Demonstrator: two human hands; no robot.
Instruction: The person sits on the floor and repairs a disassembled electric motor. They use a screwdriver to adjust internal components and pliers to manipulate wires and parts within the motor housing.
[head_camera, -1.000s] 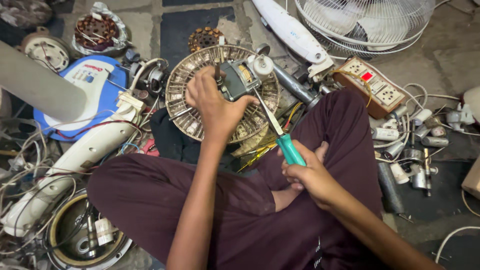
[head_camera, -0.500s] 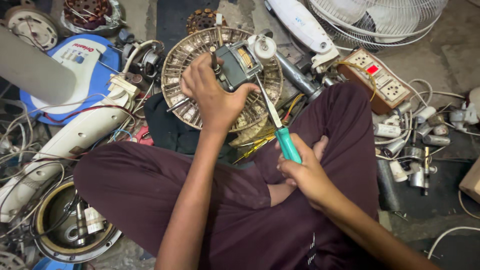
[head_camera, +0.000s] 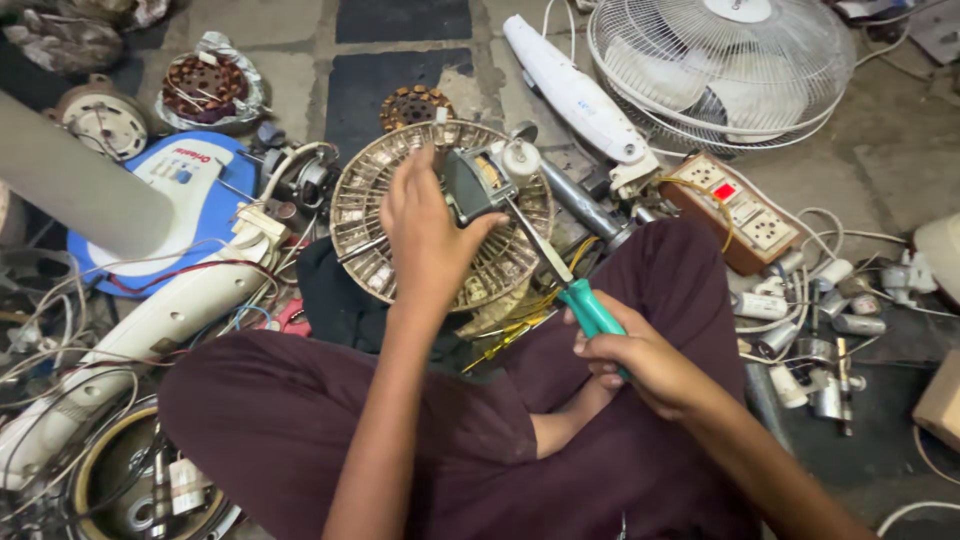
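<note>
Glossy green plastic screwdriver handle (head_camera: 592, 312)

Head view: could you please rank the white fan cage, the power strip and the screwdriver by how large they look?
1. White fan cage, clearly largest.
2. Power strip and screwdriver: similar length; the screwdriver is nearer the camera, so unranked.

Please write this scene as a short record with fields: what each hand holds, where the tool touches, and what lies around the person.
left hand: the left hand holds a small fan motor above a round metal fan guard
right hand: the right hand has its grip closed on a green-handled screwdriver
tool tip: the shaft reaches the motor
posture: seated cross-legged on the floor
right side: white fan cage, power strip, small capacitors
left side: blue and white fan base, white fan stand, loose wires
</note>
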